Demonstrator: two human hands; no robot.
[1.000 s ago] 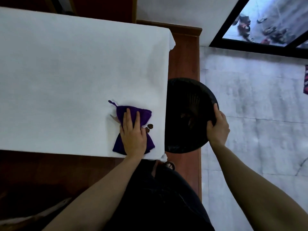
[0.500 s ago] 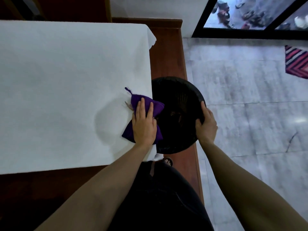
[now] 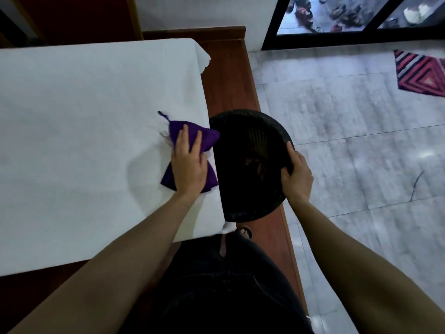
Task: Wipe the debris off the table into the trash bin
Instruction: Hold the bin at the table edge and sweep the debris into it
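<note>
A purple cloth (image 3: 207,137) lies at the right edge of the table (image 3: 84,131), which is covered in white. Its tip overhangs the edge. My left hand (image 3: 189,162) presses flat on the cloth, fingers spread. A round black trash bin (image 3: 250,145) is held against the table's right edge, just below the top. My right hand (image 3: 297,175) grips the bin's right rim. Some dark scraps (image 3: 254,162) lie inside the bin. No loose debris shows on the table beside the cloth.
A red-brown wooden platform (image 3: 228,75) runs under the table and bin. Grey tiled floor (image 3: 349,141) spreads to the right, with a striped red mat (image 3: 423,73) at the far right. A dark-framed glass door (image 3: 337,18) stands at the back.
My left hand has pushed the cloth rightward to the table's edge. The brown bits seen beside the cloth a second ago are gone from the table. The bin stays held at the edge.
</note>
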